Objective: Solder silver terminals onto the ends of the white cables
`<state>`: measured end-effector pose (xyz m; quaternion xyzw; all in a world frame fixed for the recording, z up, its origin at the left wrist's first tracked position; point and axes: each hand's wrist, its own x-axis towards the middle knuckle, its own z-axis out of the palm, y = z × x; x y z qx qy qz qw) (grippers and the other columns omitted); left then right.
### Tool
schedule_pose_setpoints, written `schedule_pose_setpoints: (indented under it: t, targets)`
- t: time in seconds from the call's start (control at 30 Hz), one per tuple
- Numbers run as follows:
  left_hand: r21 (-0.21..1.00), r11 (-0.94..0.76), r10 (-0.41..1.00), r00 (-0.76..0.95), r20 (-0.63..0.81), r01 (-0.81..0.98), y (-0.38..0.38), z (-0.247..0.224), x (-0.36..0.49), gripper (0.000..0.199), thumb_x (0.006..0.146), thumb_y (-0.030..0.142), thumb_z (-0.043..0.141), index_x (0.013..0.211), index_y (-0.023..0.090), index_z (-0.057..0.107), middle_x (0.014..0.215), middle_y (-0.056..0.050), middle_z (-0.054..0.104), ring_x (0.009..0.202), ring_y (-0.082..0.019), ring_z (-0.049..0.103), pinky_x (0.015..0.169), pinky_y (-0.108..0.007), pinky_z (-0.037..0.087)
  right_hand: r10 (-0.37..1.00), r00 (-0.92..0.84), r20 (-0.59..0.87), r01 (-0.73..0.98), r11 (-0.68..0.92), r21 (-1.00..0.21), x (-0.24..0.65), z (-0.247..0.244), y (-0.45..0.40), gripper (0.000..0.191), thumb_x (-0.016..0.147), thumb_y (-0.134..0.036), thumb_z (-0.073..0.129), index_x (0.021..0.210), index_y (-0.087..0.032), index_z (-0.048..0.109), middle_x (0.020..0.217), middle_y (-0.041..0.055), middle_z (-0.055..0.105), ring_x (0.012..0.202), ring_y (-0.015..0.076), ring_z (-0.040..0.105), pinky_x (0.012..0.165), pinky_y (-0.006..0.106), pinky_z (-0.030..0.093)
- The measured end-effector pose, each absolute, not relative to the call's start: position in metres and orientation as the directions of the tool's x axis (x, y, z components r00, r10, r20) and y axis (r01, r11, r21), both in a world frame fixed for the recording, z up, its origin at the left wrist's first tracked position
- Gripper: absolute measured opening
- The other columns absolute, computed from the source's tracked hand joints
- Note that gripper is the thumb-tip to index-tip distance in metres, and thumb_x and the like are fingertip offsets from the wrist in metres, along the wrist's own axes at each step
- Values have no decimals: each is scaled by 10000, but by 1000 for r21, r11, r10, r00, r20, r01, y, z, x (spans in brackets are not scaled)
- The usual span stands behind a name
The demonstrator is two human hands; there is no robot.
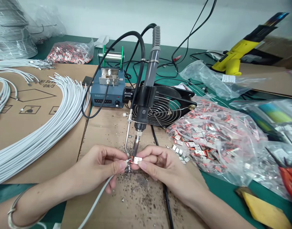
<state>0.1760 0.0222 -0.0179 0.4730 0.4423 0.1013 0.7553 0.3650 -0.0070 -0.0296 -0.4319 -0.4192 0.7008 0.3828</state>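
My left hand (105, 162) pinches a white cable (97, 199) close to its end, while the rest of the cable trails down toward me. Between the thumb and fingers of my right hand (157, 163) is a small metal-and-orange connector piece (137, 160). The cable end and the connector meet just under the tip of a soldering iron (136, 143), which is clamped pointing down. A thin metal solder feed tube (127, 140) ends beside the tip. My fingers partly cover the joint, so I cannot tell whether the two parts are bonded.
Behind stands a blue solder feeder (107, 95) with a solder spool (112, 57), beside a black fan (165, 111). White cables (52, 124) lie left. A bag of connectors (215, 136), red-handled pliers (288, 178), a yellow sponge (265, 210) and a yellow heat gun (239, 52) are right. Solder bits litter the cardboard (107, 213).
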Motion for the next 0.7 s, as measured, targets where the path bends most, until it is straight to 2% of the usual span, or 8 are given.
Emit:
schedule_pose_setpoints:
  t: [0.3, 0.4, 0.53, 0.7]
  targets:
    - [800, 545, 565, 596, -571, 250, 23, -18, 176, 406, 704, 411, 603, 950, 88, 613, 461, 50, 475, 405, -7, 457, 413, -112, 437, 902, -337, -269, -196, -346, -917, 366, -32, -8, 132, 724, -249, 720, 803, -170, 649, 712, 24, 702, 717, 90, 667, 673, 151, 496]
    - [803, 522, 580, 570, -582, 289, 23, -17, 177, 416, 716, 408, 589, 958, 70, 588, 435, 56, 469, 388, -6, 452, 412, -101, 417, 910, -298, -288, -154, -344, -926, 364, -31, -7, 160, 710, -262, 726, 791, -155, 639, 697, 34, 700, 696, 96, 665, 645, 154, 493]
    - [790, 511, 598, 520, -609, 337, 23, -15, 178, 407, 747, 366, 559, 1029, 73, 546, 427, 65, 478, 373, 3, 450, 418, -82, 400, 920, -265, -290, -144, -335, -931, 361, -31, -6, 154, 704, -241, 726, 769, -144, 625, 656, 20, 693, 605, 62, 637, 545, 117, 455]
    - [796, 510, 598, 530, -601, 327, 24, -16, 179, 368, 749, 351, 556, 995, 77, 543, 431, 66, 482, 375, 2, 455, 416, -79, 402, 920, -265, -289, -136, -333, -933, 361, -32, -6, 130, 710, -208, 719, 766, -141, 623, 629, 3, 684, 558, 46, 613, 497, 109, 431]
